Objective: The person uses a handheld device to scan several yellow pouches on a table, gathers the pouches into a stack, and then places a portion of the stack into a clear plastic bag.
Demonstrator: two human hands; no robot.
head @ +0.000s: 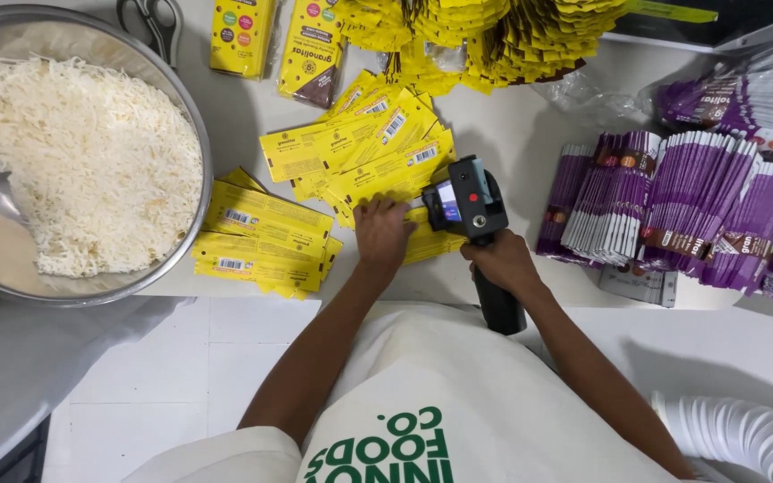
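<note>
Count: one steel bowl, one black handheld printer gun, one pair of scissors. Yellow flat pouches lie in three loose groups: a fan of roughly six at centre, a stack of about four at 9 o'clock from the hands, and a large heap at 12 o'clock, too many to count. Two separate yellow packs lie at 11 o'clock. Purple pouch bundles at 3 o'clock: several fanned stacks, number cannot be told.

Hands: left hand lies flat, fingers spread and open, pressing on a yellow pouch at the near table edge. Right hand is closed tight around the printer gun's grip; the gun's head sits over that same pouch, just beside the left fingertips.

Edges and room: the white table ends just below the hands. The bowl overhangs that near edge at 8 o'clock. Bare table shows between the yellow fan and the purple bundles, at 1 to 2 o'clock from the gun. White tiled floor lies below the edge.

Materials: the bowl is polished metal, round, part-filled with white shredded flakes, heaped and fibrous. Pouches are glossy, flat, rectangular. The gun is matt plastic with a small screen. A white ribbed hose shows at 5 o'clock.
</note>
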